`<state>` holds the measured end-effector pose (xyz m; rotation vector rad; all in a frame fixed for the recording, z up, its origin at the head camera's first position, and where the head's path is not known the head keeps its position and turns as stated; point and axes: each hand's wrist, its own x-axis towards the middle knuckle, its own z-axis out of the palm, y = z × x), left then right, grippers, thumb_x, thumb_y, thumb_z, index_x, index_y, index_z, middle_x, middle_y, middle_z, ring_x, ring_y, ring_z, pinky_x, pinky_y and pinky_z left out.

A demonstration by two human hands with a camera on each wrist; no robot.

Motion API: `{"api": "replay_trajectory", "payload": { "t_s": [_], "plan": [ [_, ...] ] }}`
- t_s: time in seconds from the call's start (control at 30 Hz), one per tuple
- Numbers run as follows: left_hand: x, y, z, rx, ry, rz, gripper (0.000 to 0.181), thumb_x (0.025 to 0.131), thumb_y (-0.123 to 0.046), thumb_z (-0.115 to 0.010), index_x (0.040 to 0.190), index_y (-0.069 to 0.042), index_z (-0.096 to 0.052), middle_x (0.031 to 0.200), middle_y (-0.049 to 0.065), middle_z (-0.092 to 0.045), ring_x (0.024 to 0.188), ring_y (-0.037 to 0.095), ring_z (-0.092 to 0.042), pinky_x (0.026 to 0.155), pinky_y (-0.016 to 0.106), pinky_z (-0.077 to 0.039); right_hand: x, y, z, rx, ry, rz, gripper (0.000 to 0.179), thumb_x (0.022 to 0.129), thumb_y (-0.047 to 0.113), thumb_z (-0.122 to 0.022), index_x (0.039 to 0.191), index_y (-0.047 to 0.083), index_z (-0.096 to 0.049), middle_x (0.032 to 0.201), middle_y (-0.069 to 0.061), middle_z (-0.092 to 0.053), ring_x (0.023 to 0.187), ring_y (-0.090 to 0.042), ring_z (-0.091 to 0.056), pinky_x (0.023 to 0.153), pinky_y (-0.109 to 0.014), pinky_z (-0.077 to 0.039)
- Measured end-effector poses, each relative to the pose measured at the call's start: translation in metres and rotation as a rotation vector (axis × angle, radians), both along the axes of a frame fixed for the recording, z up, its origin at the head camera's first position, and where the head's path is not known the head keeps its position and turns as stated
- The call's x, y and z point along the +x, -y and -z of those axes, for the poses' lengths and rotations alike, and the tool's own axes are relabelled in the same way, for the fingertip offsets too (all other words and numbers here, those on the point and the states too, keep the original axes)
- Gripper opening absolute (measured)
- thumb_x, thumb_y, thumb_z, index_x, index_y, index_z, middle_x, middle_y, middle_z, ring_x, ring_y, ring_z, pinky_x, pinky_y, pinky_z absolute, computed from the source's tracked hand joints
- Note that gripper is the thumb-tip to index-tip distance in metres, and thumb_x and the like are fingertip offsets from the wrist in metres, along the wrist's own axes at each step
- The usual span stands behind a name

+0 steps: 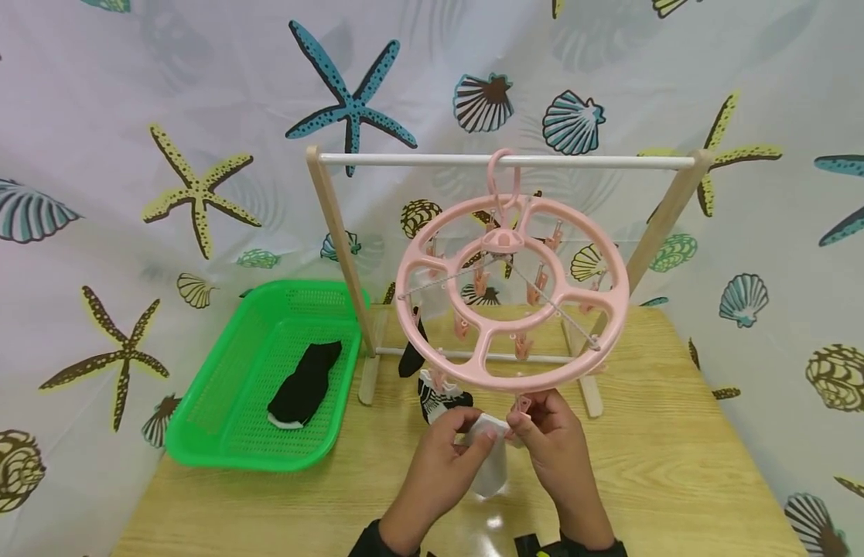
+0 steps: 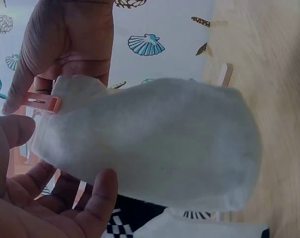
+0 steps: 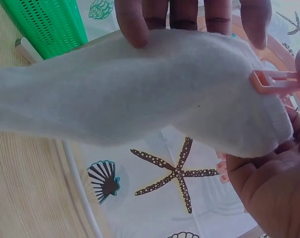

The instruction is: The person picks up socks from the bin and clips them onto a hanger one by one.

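Observation:
A white sock (image 1: 489, 468) hangs down between my two hands, its cuff just below the front rim of the pink round drying hanger (image 1: 536, 381). My left hand (image 1: 445, 456) holds the cuff's left side between thumb and fingers. With thumb and fingertips, my right hand (image 1: 553, 449) pinches a pink clothespin (image 2: 43, 102). The clip's jaws sit over the cuff edge. Seen from the right wrist, the sock (image 3: 135, 89) stretches across the view, with left-hand fingers along its upper edge. Part of the right hand's grip is hidden behind the cuff.
The hanger hooks on a white rail (image 1: 404, 160) with wooden legs. Several empty clothespins dangle from it. A patterned black-and-white sock (image 1: 442, 396) and a black sock (image 1: 412, 357) hang at its left. The green basket (image 1: 209, 387) holds a black sock (image 1: 306, 387).

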<state>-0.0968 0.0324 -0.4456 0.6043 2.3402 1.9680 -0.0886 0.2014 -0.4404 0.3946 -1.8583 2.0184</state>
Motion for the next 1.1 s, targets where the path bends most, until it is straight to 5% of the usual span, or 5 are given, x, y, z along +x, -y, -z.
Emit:
{"api": "replay_trajectory", "payload": {
  "t_s": [0.23, 0.37, 0.6, 0.93, 1.1],
  "plan": [
    [-0.002, 0.006, -0.031, -0.112, -0.681, -0.180, 0.006, 0.089, -0.010, -0.072, 0.095, -0.010, -0.071, 0.102, 0.000, -0.059, 0.096, 0.018, -0.056, 0.083, 0.034, -0.049, 0.001, 0.000, 0.000, 0.018, 0.032, 0.016, 0.017, 0.092, -0.008, -0.063, 0.103, -0.010, -0.050, 0.088, -0.004, -0.055, 0.072, -0.012, -0.058, 0.062, -0.023, -0.053],
    [-0.011, 0.003, -0.049, -0.261, -0.816, -0.262, 0.012, 0.085, -0.013, -0.076, 0.096, -0.011, -0.073, 0.110, 0.006, -0.058, 0.110, 0.025, -0.054, 0.097, 0.043, -0.044, 0.001, 0.004, 0.000, 0.041, 0.060, 0.046, 0.016, 0.091, -0.008, -0.064, 0.102, -0.007, -0.052, 0.087, -0.004, -0.054, 0.071, -0.012, -0.058, 0.061, -0.025, -0.053],
    [-0.022, -0.005, -0.054, -0.491, -0.721, -0.269, 0.034, 0.088, -0.039, -0.075, 0.111, -0.014, -0.072, 0.127, 0.017, -0.054, 0.129, 0.040, -0.043, 0.106, 0.057, -0.033, 0.000, 0.010, 0.002, 0.085, 0.063, 0.055, 0.018, 0.092, -0.003, -0.065, 0.108, -0.006, -0.057, 0.090, -0.002, -0.061, 0.076, -0.010, -0.060, 0.063, -0.025, -0.055],
    [-0.023, -0.003, -0.056, -0.446, -0.617, -0.231, 0.021, 0.092, -0.032, -0.073, 0.102, -0.013, -0.073, 0.128, 0.017, -0.053, 0.121, 0.036, -0.049, 0.091, 0.049, -0.050, 0.001, 0.010, -0.002, 0.078, 0.150, 0.056, 0.014, 0.092, -0.010, -0.062, 0.104, -0.004, -0.057, 0.087, -0.006, -0.056, 0.072, -0.012, -0.061, 0.062, -0.027, -0.056],
    [-0.024, -0.001, -0.056, -0.439, -0.626, -0.233, 0.021, 0.090, -0.031, -0.075, 0.102, -0.014, -0.074, 0.128, 0.016, -0.055, 0.119, 0.035, -0.051, 0.087, 0.047, -0.052, 0.000, 0.008, -0.001, 0.081, 0.154, 0.071, 0.014, 0.092, -0.008, -0.063, 0.105, -0.007, -0.058, 0.089, -0.009, -0.057, 0.076, -0.014, -0.063, 0.065, -0.029, -0.057]
  ]
}}
